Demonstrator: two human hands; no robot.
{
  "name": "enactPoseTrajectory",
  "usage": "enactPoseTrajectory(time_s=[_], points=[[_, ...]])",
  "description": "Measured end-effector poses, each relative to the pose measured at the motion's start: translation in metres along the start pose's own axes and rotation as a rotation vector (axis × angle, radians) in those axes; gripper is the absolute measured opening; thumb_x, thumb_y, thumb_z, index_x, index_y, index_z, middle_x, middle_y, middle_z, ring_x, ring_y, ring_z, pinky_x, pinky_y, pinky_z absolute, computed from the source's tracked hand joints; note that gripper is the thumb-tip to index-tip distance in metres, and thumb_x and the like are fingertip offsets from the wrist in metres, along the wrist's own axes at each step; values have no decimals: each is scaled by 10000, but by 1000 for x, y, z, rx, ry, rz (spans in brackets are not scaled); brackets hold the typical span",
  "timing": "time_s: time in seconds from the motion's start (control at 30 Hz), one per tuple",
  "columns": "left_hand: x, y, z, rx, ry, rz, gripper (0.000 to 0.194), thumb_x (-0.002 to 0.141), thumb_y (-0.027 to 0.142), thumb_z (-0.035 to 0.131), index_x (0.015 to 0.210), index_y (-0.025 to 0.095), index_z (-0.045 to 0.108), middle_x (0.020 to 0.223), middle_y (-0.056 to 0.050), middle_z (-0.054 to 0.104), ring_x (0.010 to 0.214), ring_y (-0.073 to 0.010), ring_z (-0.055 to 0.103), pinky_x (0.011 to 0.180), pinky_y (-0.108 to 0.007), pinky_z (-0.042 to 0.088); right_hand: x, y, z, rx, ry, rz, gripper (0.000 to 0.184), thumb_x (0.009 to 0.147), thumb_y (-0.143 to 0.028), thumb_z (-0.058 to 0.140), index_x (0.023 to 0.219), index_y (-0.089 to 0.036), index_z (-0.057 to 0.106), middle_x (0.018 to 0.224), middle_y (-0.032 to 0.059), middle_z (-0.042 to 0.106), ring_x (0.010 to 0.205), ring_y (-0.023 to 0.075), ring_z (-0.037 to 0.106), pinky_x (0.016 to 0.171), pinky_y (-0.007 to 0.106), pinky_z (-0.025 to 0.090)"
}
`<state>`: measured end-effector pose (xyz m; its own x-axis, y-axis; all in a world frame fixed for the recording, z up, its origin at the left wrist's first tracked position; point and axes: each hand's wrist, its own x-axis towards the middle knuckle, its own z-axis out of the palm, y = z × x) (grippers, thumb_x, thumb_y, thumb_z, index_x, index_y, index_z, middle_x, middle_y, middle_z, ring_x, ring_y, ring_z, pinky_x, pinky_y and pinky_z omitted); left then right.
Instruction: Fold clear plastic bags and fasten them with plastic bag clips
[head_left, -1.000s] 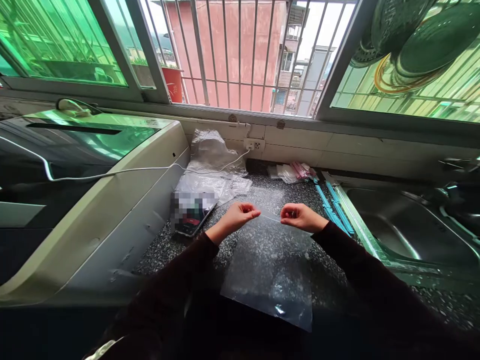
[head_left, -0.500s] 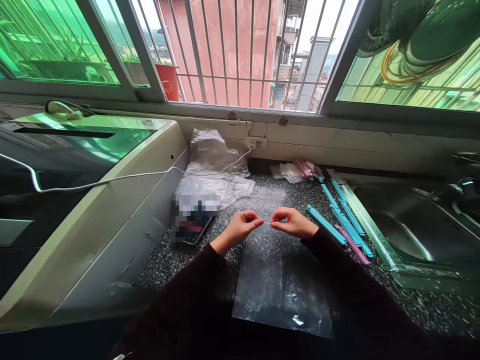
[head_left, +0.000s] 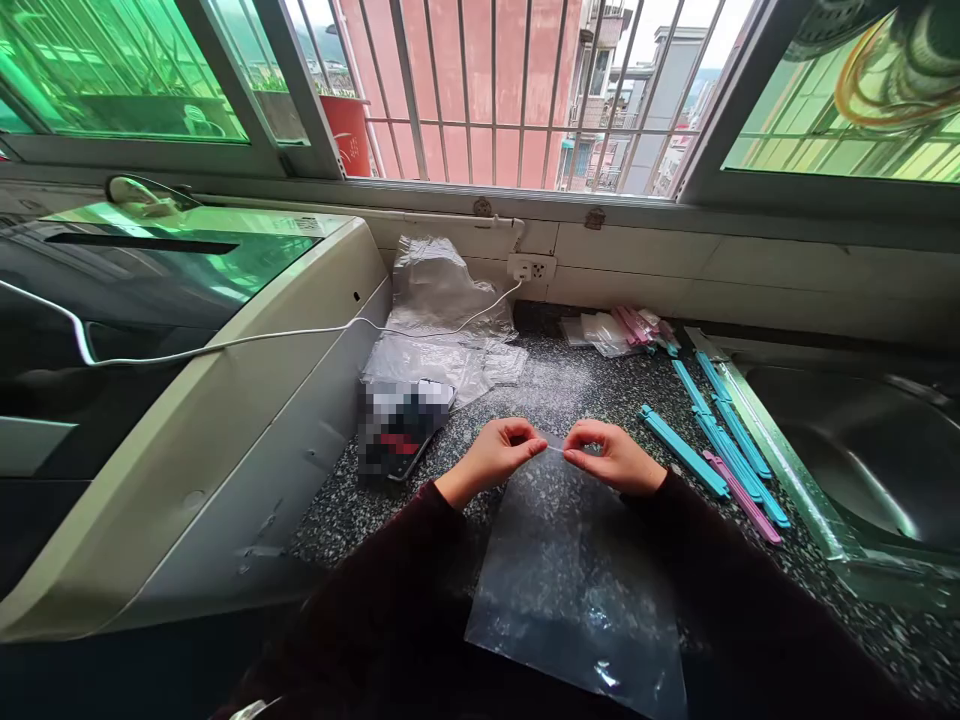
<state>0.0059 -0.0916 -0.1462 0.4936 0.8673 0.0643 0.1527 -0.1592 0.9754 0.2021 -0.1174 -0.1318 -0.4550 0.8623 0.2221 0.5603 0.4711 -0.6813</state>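
A clear plastic bag (head_left: 577,580) hangs from both hands over the front edge of the speckled counter. Its top edge is pinched between thumb and finger of my left hand (head_left: 499,455), which is closed. My right hand (head_left: 611,455), closed as well, grips the same edge a short way to the right, and the two hands almost meet. Right of my right hand lie several flat turquoise strips (head_left: 682,450) and a pink strip (head_left: 742,497). To the left of my left hand rests a phone (head_left: 409,455) whose screen is partly blurred out.
More clear plastic bags (head_left: 442,290) are heaped behind the phone. Small packets with pink strips (head_left: 634,328) lie near the wall. A white cable (head_left: 300,338) runs from the wall socket (head_left: 531,268) across the washing machine (head_left: 247,430). A steel sink (head_left: 810,400) is at right.
Both hands have come closer together along the bag's top edge. The pink strip and a turquoise strip, hidden earlier by my right arm, now show. The view has shifted slightly.
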Motion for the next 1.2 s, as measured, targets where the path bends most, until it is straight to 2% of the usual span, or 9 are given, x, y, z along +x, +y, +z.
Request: enactPoseTrajectory(time_s=[0.1,0.3,0.53,0.73,1.0,1.13,1.2], points=[[0,1,-2,-12,-37,-44,353,663,466,617,620,120,565,556,29,463,543,-85,393,519,-215,304,-1,0,-6,11,22,22,220,797,-341,545,680,-165,603,680,45,608,672,149,548,643,278,434],[-1,2,-2,5,-205,-130,373,640,482,642,622,116,570,550,33,452,533,-84,385,495,-215,271,-3,-1,-19,23,86,77,199,784,-336,558,701,-161,607,699,47,613,673,152,552,643,275,442],[2,0,1,-47,-43,-59,318,619,417,676,651,110,603,555,26,498,550,-83,410,521,-210,313,0,-4,1,3,7,4,187,790,-294,552,667,-164,608,674,43,626,666,142,547,649,273,426],[1,4,-5,0,52,-13,274,657,383,647,600,128,565,556,18,522,553,-93,436,527,-215,339,-2,-1,-6,8,-10,49,174,781,-304,569,691,-161,612,681,42,627,660,140,555,633,265,429],[1,-1,-8,111,69,56,231,716,344,603,622,134,577,579,7,522,566,-108,456,544,-227,360,-2,-1,-6,-29,10,36,137,775,-238,553,664,-165,585,660,28,609,637,128,537,616,252,415],[0,1,-10,330,142,253,196,698,294,661,839,158,646,813,-45,577,786,-166,517,720,-282,413,-3,0,-2,-128,18,-15,140,777,-207,559,641,-177,574,656,30,610,654,141,529,647,270,402],[-1,2,-9,465,128,333,212,681,298,691,861,187,664,866,-53,577,875,-192,500,805,-316,396,-3,0,1,-200,29,-39,141,773,-192,566,633,-183,568,659,33,609,664,151,522,658,278,393]])
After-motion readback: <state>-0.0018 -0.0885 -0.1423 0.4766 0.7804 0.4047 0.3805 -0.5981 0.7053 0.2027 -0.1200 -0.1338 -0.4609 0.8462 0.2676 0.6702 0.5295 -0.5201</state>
